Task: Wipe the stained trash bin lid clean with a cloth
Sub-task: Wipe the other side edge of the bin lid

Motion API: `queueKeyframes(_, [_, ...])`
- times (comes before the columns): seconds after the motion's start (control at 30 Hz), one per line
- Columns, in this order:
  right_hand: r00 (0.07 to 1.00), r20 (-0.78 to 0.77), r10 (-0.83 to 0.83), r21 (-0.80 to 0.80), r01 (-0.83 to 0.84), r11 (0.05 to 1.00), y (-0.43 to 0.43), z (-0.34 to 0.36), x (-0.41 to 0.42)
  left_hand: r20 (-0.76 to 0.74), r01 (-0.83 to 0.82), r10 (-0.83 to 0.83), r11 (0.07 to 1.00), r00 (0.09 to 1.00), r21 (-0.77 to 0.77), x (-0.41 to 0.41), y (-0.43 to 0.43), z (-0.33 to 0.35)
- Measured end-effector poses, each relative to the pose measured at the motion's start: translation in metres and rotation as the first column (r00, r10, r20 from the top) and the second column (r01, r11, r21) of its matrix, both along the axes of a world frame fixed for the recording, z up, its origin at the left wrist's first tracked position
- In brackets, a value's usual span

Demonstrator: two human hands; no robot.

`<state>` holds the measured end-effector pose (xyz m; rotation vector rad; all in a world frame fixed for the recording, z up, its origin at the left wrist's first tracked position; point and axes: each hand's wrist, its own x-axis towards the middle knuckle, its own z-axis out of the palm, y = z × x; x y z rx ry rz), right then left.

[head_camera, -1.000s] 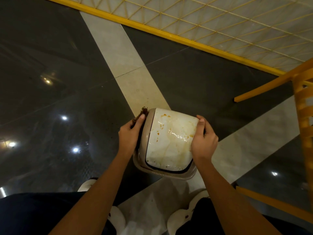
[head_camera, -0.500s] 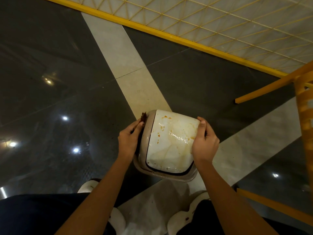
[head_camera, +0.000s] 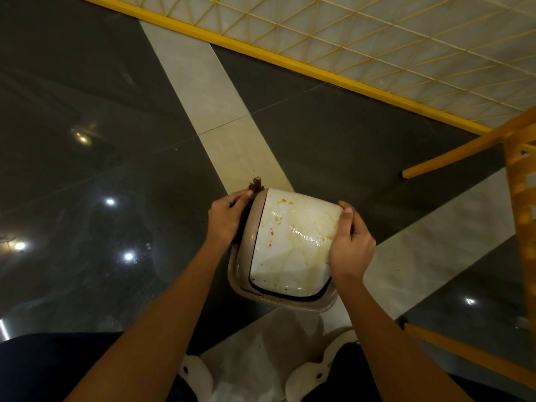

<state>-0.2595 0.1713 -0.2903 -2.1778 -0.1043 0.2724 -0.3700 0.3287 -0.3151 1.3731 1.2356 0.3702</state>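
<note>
Little moved: left hand (head_camera: pixel 229 219) pinched cloth (head_camera: pixel 255 183) against the lid (head_camera: pixel 290 242) rim; right hand (head_camera: pixel 352 245) clasped its opposite edge. It seemed light, stiff, slick; rims suited holding.

Both bare forearms come up from the bottom, angled in a bit. The left hand (head_camera: pixel 227 219) clamps the left side of the stained white-and-beige plastic trash bin lid (head_camera: pixel 290 248), probably pinning the dark brown cloth (head_camera: pixel 255 184) under its fingers. The right hand (head_camera: pixel 351 245) has its grip curled round the right edge, thumb on top.
</note>
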Motion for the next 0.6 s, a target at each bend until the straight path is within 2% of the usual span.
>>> queueKeyframes(0.23, [1.0, -0.006, 0.01, -0.016, -0.01, 1.0, 0.001, 0.0, 0.0, -0.092, 0.238, -0.237, 0.971, 0.967, 0.0, 0.022, 0.027, 0.012])
queueKeyframes(0.43, [1.0, 0.001, 0.008, -0.017, -0.008, 1.0, 0.0, -0.001, 0.0, -0.011, 0.009, -0.009, 1.0, 1.0, 0.016, -0.013, -0.009, -0.005])
queueKeyframes(0.5, [1.0, -0.003, 0.016, -0.021, -0.016, 1.0, 0.0, 0.0, 0.001, -0.015, 0.039, -0.039, 0.999, 0.999, 0.004, -0.011, -0.003, -0.005])
queueKeyframes(0.6, [1.0, 0.001, 0.022, -0.012, -0.022, 1.0, 0.0, 0.0, 0.0, -0.061, 0.185, -0.183, 0.983, 0.981, 0.022, 0.01, 0.018, 0.006])
